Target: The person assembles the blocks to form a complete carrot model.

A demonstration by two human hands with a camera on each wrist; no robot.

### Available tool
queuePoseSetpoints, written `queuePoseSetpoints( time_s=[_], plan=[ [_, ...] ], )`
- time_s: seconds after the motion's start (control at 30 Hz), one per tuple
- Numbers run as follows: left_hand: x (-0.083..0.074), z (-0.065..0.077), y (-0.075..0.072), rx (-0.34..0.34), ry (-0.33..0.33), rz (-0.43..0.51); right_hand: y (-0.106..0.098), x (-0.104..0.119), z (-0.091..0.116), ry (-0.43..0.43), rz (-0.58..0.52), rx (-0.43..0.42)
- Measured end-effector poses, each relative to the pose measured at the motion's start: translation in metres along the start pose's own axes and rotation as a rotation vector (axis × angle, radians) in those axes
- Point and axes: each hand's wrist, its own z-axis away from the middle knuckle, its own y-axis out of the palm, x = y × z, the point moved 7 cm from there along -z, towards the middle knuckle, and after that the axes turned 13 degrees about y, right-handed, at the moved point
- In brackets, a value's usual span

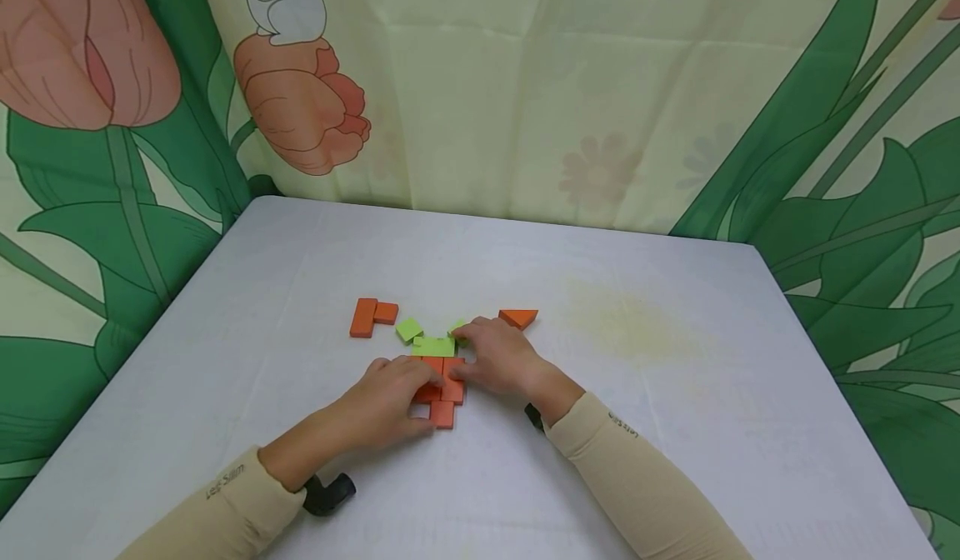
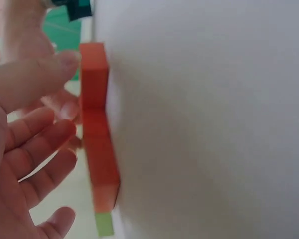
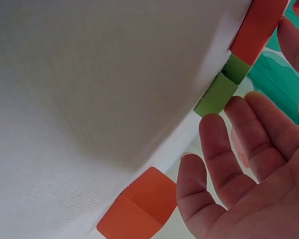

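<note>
In the head view, several orange blocks (image 1: 452, 392) lie flat side by side, with a small orange block (image 1: 442, 415) at their near end. A green notched block (image 1: 433, 347) adjoins their far end. My left hand (image 1: 378, 402) reaches over the orange blocks from the left, partly covering them, its thumb beside the small one. My right hand (image 1: 501, 357) is at the right side, its fingertips touching a small green block (image 3: 217, 94) and its thumb right by the orange edge. Both hands have relaxed, slightly bent fingers. Another small green block (image 1: 409, 330) sits tilted at the notched block's left corner.
Two orange blocks (image 1: 363, 318) lie together farther left on the white table (image 1: 712, 427). An orange triangular block (image 1: 517, 318) is just beyond the right hand. A patterned curtain (image 1: 487, 110) hangs along the table's back edge. Dark wrist cameras (image 1: 328, 495) sit under the sleeves.
</note>
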Motion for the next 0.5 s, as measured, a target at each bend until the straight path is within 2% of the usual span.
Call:
queuePoseSetpoints(
  time_s=[0.13, 0.27, 0.4, 0.5],
  plan=[
    [0.01, 0.002, -0.011, -0.02, -0.017, 0.04, 0.001, -0.001, -0.001, 0.0, -0.004, 0.005],
    [0.024, 0.002, -0.034, -0.068, -0.023, 0.025, 0.001, -0.001, -0.001, 0.0, -0.002, 0.008],
    [0.049, -0.002, -0.058, -0.121, -0.055, -0.014, 0.0, 0.0, 0.0, 0.001, 0.0, 0.008],
    [0.073, -0.006, -0.064, -0.124, -0.114, -0.006, 0.001, 0.0, 0.0, 0.001, -0.001, 0.015]
  ],
)
